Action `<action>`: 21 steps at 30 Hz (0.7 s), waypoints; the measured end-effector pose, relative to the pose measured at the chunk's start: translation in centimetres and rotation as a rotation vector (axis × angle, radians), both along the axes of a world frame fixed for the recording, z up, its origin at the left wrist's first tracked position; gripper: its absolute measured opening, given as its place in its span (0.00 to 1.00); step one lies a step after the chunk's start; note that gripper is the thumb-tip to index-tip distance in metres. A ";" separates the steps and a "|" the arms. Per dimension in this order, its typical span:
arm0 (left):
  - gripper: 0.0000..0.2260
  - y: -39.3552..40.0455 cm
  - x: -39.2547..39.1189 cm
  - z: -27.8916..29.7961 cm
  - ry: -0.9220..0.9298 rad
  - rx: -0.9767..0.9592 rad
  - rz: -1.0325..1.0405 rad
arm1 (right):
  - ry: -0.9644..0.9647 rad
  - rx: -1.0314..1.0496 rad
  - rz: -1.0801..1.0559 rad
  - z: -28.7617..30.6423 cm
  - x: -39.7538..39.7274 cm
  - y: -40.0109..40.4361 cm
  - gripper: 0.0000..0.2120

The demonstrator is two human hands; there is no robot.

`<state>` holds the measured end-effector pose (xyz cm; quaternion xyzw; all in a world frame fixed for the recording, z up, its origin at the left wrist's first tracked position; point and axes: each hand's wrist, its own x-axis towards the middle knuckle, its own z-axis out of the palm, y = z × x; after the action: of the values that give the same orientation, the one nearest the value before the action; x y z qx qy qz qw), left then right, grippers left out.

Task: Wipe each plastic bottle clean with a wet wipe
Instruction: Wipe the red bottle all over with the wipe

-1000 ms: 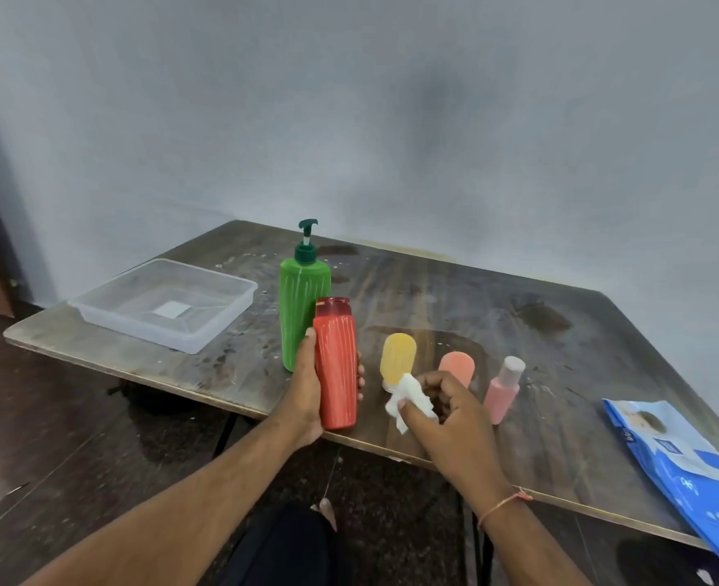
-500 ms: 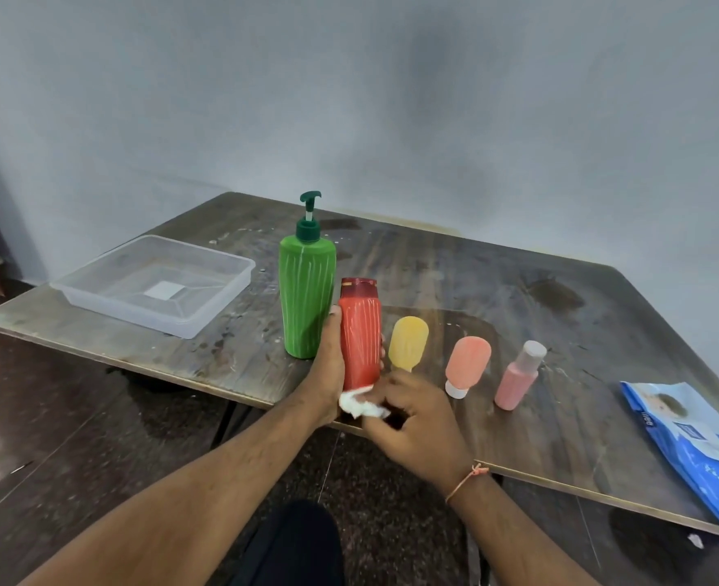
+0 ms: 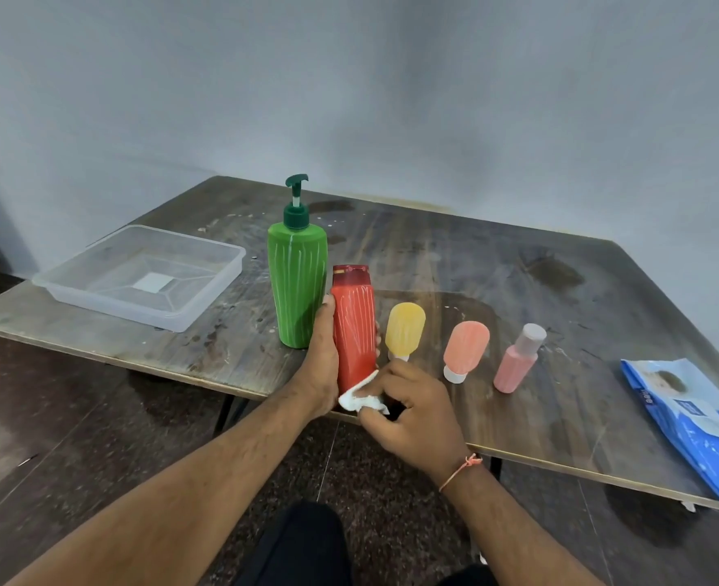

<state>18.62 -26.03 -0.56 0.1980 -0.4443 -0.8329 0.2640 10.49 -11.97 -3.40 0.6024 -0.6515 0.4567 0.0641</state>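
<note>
My left hand [image 3: 322, 365] grips a tall red bottle [image 3: 353, 327] upright near the table's front edge. A crumpled white wet wipe [image 3: 360, 397] is pinched in my right hand [image 3: 408, 412] and pressed against the red bottle's base. Just behind stands a green pump bottle [image 3: 296, 281]. To the right, in a row, are a yellow bottle [image 3: 405, 329], an orange-pink bottle [image 3: 464, 348] resting on its white cap, and a small pink bottle [image 3: 518, 359] with a pale cap.
A clear plastic tray [image 3: 146, 274] sits at the left on the dark wooden table [image 3: 518, 289]. A blue wet-wipe pack [image 3: 692, 420] lies at the right front corner, overhanging the edge. A grey wall is behind.
My right hand moved the wipe left from beside the yellow bottle to the red bottle's base. The view has tilted, so everything sits a little lower and closer.
</note>
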 end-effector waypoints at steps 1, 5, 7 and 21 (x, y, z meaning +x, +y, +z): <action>0.37 0.0 0.0 -0.1 -0.002 -0.007 0.000 | -0.020 -0.016 -0.042 0.1 -0.1 -0.1 0.03; 0.36 0.1 0.2 0.1 -0.017 0.011 -0.021 | -0.067 -0.068 -0.087 0.6 0.2 -0.3 0.13; 0.36 0.0 0.2 0.4 -0.020 0.020 -0.022 | -0.028 -0.043 -0.021 0.6 0.2 -0.2 0.14; 0.36 0.2 0.3 0.4 0.006 0.032 -0.026 | -0.035 -0.037 -0.020 -0.1 0.3 -0.1 0.13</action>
<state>18.95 -25.82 -0.19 0.1939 -0.4325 -0.8439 0.2514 10.78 -12.03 -3.45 0.5867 -0.6498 0.4784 0.0683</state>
